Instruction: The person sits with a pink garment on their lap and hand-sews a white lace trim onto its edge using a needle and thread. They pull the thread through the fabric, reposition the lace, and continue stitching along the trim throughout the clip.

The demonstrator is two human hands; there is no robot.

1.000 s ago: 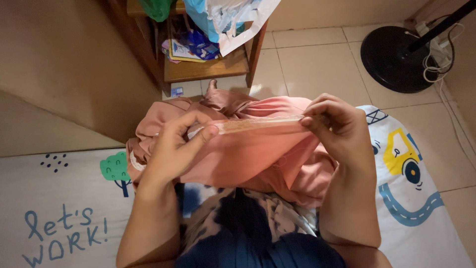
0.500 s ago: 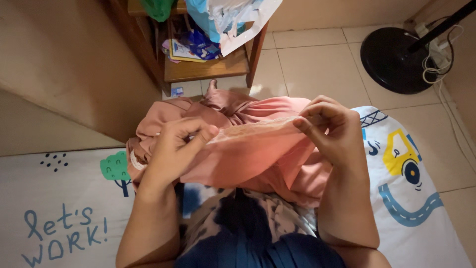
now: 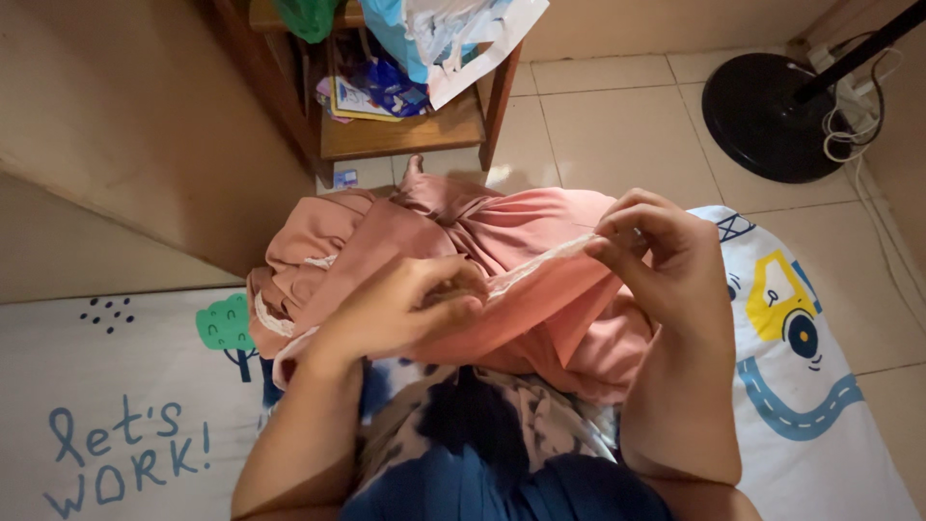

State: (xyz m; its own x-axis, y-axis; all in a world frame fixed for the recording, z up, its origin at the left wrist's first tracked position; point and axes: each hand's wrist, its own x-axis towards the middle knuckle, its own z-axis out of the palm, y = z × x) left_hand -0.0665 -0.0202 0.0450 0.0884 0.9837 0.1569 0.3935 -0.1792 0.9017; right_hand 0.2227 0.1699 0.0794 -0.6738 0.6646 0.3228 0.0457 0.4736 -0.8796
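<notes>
A bunched pink garment [image 3: 502, 236] with a pale lace trim lies across my lap, over a blue and white patterned cloth [image 3: 482, 425]. My left hand [image 3: 400, 309] pinches the trimmed edge near the middle of the garment. My right hand [image 3: 666, 260] grips the same edge further right, fingers curled over the lace. The trim runs slack and slanted between the two hands. Much of the garment is folded under itself and hidden.
A printed play mat [image 3: 125, 405] with lettering, a tree and a yellow vehicle covers the floor under me. A wooden shelf unit [image 3: 405, 125] with bags and papers stands ahead. A black fan base [image 3: 767, 116] with cables sits on the tiles at the right. A wall rises at the left.
Both hands have drawn closer together along the lace edge and lowered slightly. The trim, stretched taut and level before, now sags at an angle.
</notes>
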